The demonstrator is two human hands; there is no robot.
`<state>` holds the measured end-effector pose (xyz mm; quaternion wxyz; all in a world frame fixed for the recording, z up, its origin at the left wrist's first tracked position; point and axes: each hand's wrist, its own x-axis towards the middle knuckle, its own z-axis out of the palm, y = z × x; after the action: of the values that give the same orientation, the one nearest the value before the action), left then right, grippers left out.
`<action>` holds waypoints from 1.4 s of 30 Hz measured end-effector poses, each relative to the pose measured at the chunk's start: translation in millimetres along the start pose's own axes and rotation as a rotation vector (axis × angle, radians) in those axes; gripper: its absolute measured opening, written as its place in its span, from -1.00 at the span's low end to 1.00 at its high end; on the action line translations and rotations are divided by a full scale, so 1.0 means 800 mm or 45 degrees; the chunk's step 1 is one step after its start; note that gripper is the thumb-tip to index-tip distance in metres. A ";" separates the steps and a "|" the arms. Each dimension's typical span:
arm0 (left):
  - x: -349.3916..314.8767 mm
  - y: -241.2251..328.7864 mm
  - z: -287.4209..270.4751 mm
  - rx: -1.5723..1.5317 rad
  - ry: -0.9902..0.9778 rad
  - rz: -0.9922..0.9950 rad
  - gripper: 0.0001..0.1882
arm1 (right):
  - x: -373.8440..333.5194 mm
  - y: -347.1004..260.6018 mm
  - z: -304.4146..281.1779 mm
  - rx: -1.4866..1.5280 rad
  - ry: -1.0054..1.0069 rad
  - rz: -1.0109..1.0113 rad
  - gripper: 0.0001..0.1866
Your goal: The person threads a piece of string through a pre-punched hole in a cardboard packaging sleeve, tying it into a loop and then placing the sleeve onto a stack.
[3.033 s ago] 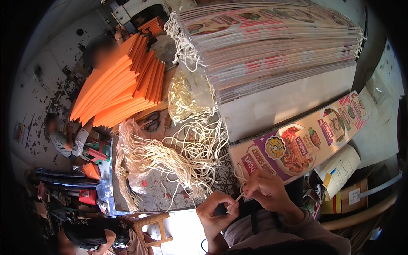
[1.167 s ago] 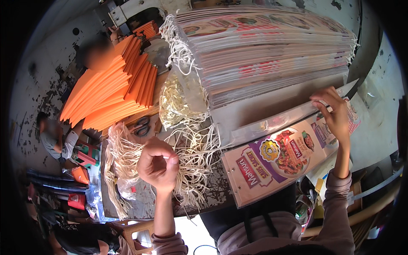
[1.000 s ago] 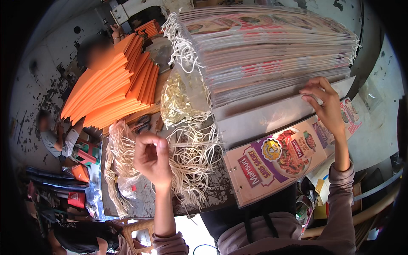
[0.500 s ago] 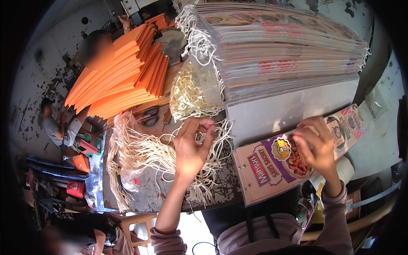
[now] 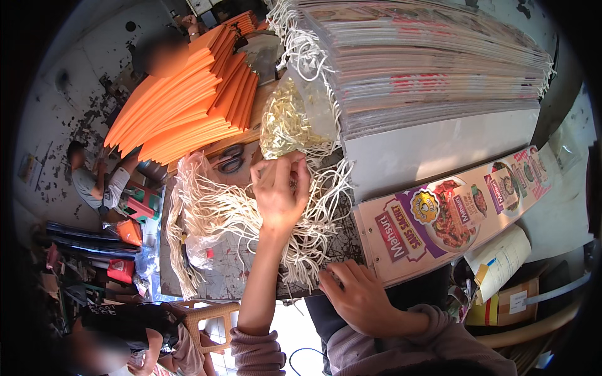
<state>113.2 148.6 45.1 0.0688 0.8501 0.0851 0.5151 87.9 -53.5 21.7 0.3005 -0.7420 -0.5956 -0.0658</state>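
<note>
My left hand [image 5: 282, 191] is bent with its fingertips at the lower edge of a clear bag of small gold-coloured pieces [image 5: 288, 122]. Its fingers are closed; what they grip, if anything, is hidden. Under and around this wrist lies a bundle of off-white cords [image 5: 216, 194]. At the table's near edge hovers my right hand [image 5: 357, 297], with nothing visible in it and its fingers loosely bent but apart. Just beyond it is a long printed card [image 5: 433, 219] with food pictures and small metal eyelets along its left edge.
A tall stack of plastic-covered printed sheets [image 5: 426, 75] with white cords stands at the far right. Folded orange sheets [image 5: 182, 100] fan out at the far left, near black-handled scissors [image 5: 232, 160]. Other people sit at the left, one beside a plastic stool [image 5: 216, 319].
My right hand has left the printed card and come leftward and nearer to the table edge. My left hand now reaches the bag of gold pieces. The view has shifted slightly.
</note>
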 end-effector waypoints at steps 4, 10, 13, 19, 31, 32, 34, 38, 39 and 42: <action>-0.012 -0.012 0.009 -0.017 -0.034 0.040 -0.94 | 0.004 0.000 0.025 -0.094 0.013 0.077 -0.82; -0.010 -0.010 0.008 -0.030 -0.034 0.084 -0.94 | 0.004 -0.005 0.032 -0.263 0.028 0.093 -0.87; -0.009 -0.010 0.005 -0.009 -0.029 0.084 -0.93 | 0.002 -0.003 0.032 -0.230 0.018 0.078 -0.87; -0.004 -0.002 0.005 -0.021 -0.039 0.050 -0.94 | -0.008 0.001 -0.007 0.362 0.016 0.072 -0.87; -0.005 0.000 0.005 0.004 -0.005 0.145 -0.92 | -0.070 0.123 -0.134 1.937 0.699 0.082 -0.78; -0.006 -0.002 0.005 0.016 -0.007 0.155 -0.92 | -0.075 0.129 -0.139 2.078 0.823 0.072 -0.79; -0.008 -0.004 0.005 0.007 -0.021 0.160 -0.92 | -0.084 0.140 -0.150 2.216 0.953 0.060 -0.79; -0.009 -0.003 0.000 0.001 -0.011 0.175 -0.92 | -0.100 0.159 -0.168 2.471 1.185 -0.276 -0.81; -0.008 -0.001 0.000 -0.001 -0.007 0.178 -0.92 | -0.102 0.161 -0.170 2.509 1.219 -0.366 -0.80; -0.008 0.001 -0.007 -0.115 -0.107 0.222 -0.90 | -0.117 0.174 -0.179 2.391 1.462 -0.463 -0.80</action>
<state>105.4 146.5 42.6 0.0656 0.8712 -0.0153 0.4864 227.5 -223.2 43.9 0.9588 0.0185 -0.2813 0.0342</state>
